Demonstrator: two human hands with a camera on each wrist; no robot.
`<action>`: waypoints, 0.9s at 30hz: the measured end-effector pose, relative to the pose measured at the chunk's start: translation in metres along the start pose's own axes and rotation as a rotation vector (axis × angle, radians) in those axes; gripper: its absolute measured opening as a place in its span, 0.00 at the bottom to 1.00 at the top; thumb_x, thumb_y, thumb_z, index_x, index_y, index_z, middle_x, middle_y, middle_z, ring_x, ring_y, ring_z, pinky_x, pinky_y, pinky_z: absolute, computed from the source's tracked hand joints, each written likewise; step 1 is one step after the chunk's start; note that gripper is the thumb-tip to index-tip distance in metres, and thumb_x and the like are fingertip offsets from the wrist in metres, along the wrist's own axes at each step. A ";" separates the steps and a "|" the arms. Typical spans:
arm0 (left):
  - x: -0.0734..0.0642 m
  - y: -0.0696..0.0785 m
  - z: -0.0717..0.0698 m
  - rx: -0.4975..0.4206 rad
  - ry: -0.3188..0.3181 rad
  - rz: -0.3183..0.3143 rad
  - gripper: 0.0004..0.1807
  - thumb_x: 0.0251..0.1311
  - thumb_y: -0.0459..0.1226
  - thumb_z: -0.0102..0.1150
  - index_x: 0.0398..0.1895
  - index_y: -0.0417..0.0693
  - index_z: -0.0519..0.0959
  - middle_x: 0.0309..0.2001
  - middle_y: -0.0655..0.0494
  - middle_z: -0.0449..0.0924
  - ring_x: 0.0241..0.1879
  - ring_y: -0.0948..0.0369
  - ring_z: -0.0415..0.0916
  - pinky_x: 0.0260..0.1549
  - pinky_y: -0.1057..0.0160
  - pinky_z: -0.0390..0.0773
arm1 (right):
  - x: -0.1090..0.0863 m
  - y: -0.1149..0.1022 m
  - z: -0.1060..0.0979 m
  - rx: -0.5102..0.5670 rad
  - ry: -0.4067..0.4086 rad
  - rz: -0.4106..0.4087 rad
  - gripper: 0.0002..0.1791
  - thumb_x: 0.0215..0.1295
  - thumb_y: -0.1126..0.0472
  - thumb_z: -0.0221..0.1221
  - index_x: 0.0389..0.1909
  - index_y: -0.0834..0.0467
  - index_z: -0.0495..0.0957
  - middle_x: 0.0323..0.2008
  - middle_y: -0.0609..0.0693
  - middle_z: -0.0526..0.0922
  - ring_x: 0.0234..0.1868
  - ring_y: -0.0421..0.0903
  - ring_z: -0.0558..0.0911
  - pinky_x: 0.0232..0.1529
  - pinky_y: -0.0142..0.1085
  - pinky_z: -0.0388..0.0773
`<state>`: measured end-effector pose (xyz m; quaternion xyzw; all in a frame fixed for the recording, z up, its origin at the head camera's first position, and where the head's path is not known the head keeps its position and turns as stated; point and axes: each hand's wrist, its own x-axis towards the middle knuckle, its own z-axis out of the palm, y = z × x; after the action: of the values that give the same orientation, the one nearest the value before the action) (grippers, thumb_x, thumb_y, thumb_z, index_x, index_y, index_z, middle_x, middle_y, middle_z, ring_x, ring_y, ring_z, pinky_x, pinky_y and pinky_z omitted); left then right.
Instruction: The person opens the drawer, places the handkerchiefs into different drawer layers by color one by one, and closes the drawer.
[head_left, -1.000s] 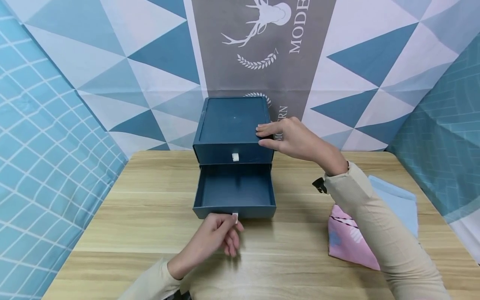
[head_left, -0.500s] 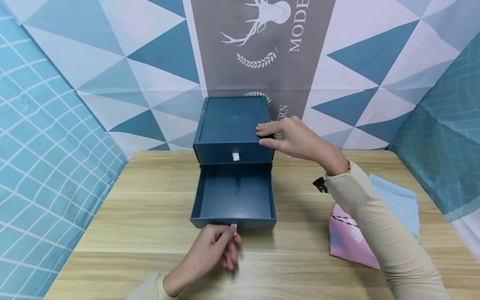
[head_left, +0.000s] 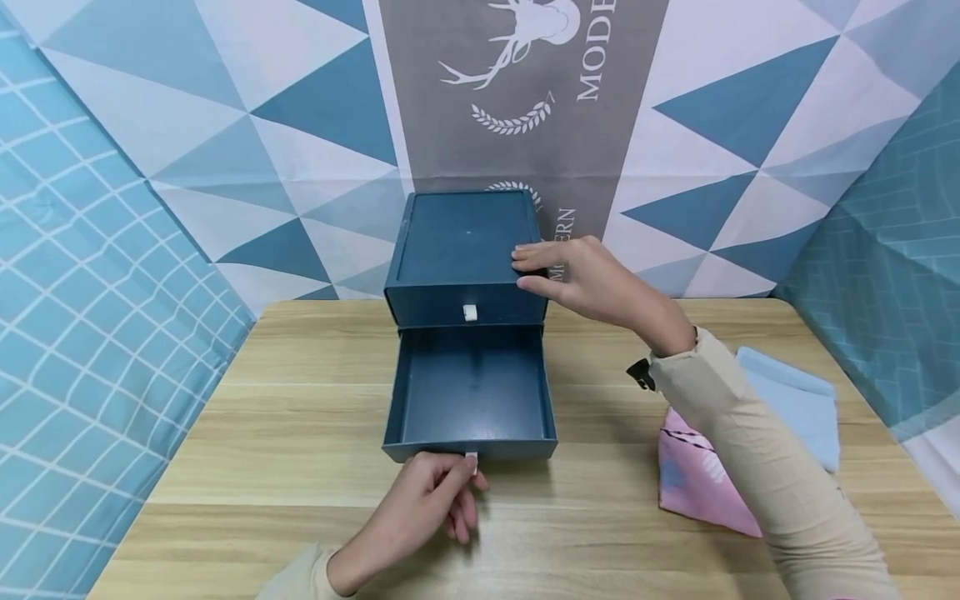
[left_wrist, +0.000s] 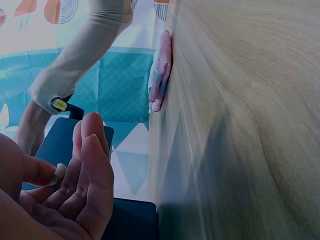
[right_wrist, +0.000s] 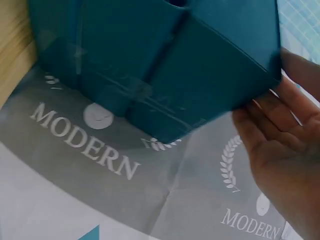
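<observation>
Drawer (head_left: 517, 450) out farther than a second ago, baring more interior (head_left: 476, 400), with white tab (head_left: 472, 457) pinched in left grip (head_left: 427, 502) and straight-fingered right grip (head_left: 581, 271) resting on cabinet (head_left: 461, 237).

A table (head_left: 300, 417) with pale wood grain filled the near part of the scene. On its right side lay a pink cloth (head_left: 697, 483), with a light blue cloth (head_left: 802, 417) farther right and beyond it. The far wall (head_left: 322, 125) carried blue and white triangles and a grey panel (head_left: 442, 137) with a white deer head (head_left: 553, 23). The left wall (head_left: 97, 333) had white grid lines; the right wall (head_left: 870, 258) was teal.
</observation>
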<state>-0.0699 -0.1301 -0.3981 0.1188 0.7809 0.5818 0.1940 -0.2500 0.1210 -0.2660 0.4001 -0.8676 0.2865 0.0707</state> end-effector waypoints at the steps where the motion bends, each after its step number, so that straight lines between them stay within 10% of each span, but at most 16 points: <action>1: 0.000 0.000 -0.001 0.001 0.001 -0.002 0.25 0.79 0.46 0.42 0.38 0.36 0.83 0.21 0.50 0.83 0.17 0.55 0.82 0.18 0.56 0.82 | 0.000 -0.002 0.001 -0.019 0.008 -0.024 0.17 0.71 0.57 0.61 0.57 0.59 0.82 0.62 0.55 0.78 0.67 0.49 0.73 0.60 0.45 0.76; 12: -0.002 -0.001 -0.002 -0.020 -0.004 0.006 0.23 0.78 0.45 0.44 0.37 0.35 0.83 0.20 0.50 0.83 0.17 0.56 0.81 0.17 0.58 0.82 | -0.021 -0.022 0.010 -0.272 0.097 -0.140 0.17 0.70 0.66 0.60 0.57 0.65 0.80 0.60 0.61 0.79 0.65 0.56 0.75 0.62 0.49 0.74; 27: -0.001 -0.002 -0.002 -0.009 -0.013 -0.001 0.24 0.79 0.46 0.42 0.37 0.37 0.83 0.21 0.52 0.83 0.18 0.55 0.81 0.18 0.57 0.82 | -0.124 -0.012 -0.004 -0.344 0.239 -0.132 0.29 0.54 0.72 0.70 0.59 0.62 0.78 0.57 0.57 0.81 0.56 0.55 0.81 0.51 0.51 0.80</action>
<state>-0.0701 -0.1329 -0.3992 0.1211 0.7770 0.5845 0.1999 -0.1588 0.1976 -0.3012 0.4012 -0.8612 0.1742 0.2588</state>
